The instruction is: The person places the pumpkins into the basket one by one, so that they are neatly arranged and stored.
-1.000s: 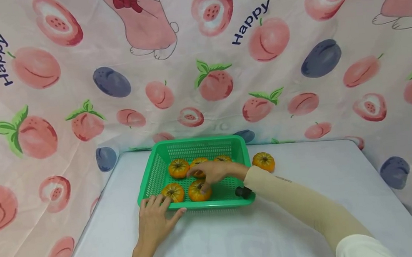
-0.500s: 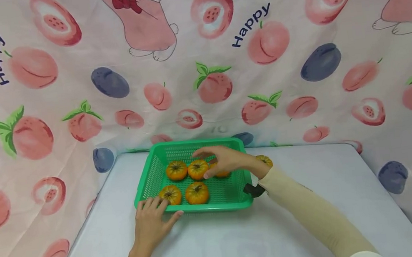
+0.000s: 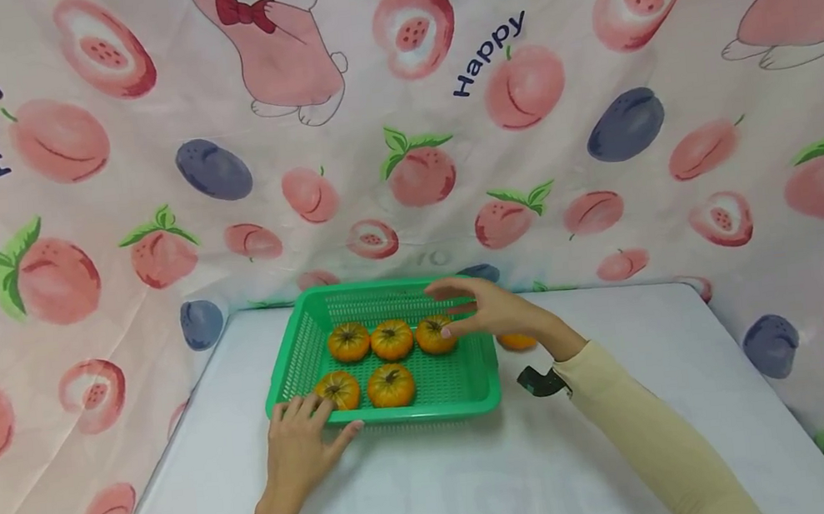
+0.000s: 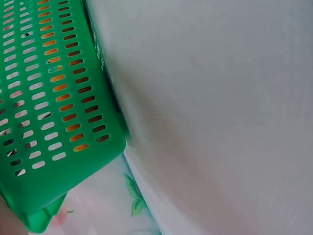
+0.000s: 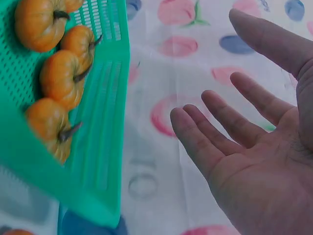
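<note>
Several small orange pumpkins (image 3: 391, 386) sit in a green plastic basket (image 3: 428, 412), in a back row and a front row. My left hand (image 3: 302, 444) holds the basket's near left corner, its fingers over the rim beside the front left pumpkin (image 3: 339, 389). Over the right side of the basket is my right hand (image 3: 496, 308), fingers spread and holding nothing. Its thumb tip overlaps the edge of the back right pumpkin (image 3: 433, 335) in the head view. In the right wrist view the palm (image 5: 264, 166) shows, apart from the basket's rim (image 5: 124, 54).
One more pumpkin (image 3: 517, 342) lies on the white table (image 3: 436, 489), right of the basket and partly behind my right hand. A fruit-printed cloth (image 3: 347, 213) hangs behind and at the sides. Black bands (image 3: 542, 381) are on the wrists.
My right hand has moved up and right from over the front middle pumpkin to the basket's right side, leaving that pumpkin in the front row. My left hand stays on the corner.
</note>
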Demonstrator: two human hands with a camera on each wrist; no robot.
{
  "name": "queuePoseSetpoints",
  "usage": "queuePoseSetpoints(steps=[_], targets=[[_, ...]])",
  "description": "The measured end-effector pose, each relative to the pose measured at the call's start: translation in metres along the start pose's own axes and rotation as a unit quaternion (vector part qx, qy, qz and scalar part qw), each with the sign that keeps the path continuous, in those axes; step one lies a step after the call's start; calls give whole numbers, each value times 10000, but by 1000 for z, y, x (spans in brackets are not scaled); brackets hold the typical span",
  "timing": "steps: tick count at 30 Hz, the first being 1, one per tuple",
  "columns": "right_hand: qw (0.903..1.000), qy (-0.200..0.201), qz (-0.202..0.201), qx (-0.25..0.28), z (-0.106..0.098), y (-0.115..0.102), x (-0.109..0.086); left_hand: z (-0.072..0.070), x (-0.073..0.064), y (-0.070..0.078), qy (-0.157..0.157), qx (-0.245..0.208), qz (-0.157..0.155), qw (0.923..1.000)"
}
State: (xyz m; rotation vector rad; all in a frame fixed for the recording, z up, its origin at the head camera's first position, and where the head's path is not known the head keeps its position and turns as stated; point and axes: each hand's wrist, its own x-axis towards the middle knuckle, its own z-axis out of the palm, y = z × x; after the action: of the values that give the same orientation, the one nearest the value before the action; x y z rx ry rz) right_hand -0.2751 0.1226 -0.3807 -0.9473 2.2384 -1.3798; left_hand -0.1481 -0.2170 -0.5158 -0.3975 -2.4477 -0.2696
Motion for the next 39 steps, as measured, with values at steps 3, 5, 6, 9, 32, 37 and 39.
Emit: queuePoseSetpoints(steps=[3, 5, 6, 9, 32, 37, 39], targets=[[9998, 179, 36, 71, -5, 10, -9, 0, -2, -1, -42, 35, 0, 10000], [9995, 288, 98, 60, -9, 15, -15, -1, -3, -1, -48, 55, 15, 10000], [9994, 335, 94, 45, -11, 18, -17, -1, -3, -1, -47, 50, 19, 10000], [9987, 477, 145, 54, -16, 22, -25, -2, -3, -1, -88, 28, 9, 10000], [9914, 1108, 685, 138, -35, 53, -61, 0, -2, -1, 57, -9, 67, 10000], [9905, 1177, 681, 199, -39, 62, -67, 0, -2, 0, 53, -16, 68, 10000], [9899, 1219, 693, 196, -41, 66, -69, 0, -1, 1, 49, -37, 63, 10000]])
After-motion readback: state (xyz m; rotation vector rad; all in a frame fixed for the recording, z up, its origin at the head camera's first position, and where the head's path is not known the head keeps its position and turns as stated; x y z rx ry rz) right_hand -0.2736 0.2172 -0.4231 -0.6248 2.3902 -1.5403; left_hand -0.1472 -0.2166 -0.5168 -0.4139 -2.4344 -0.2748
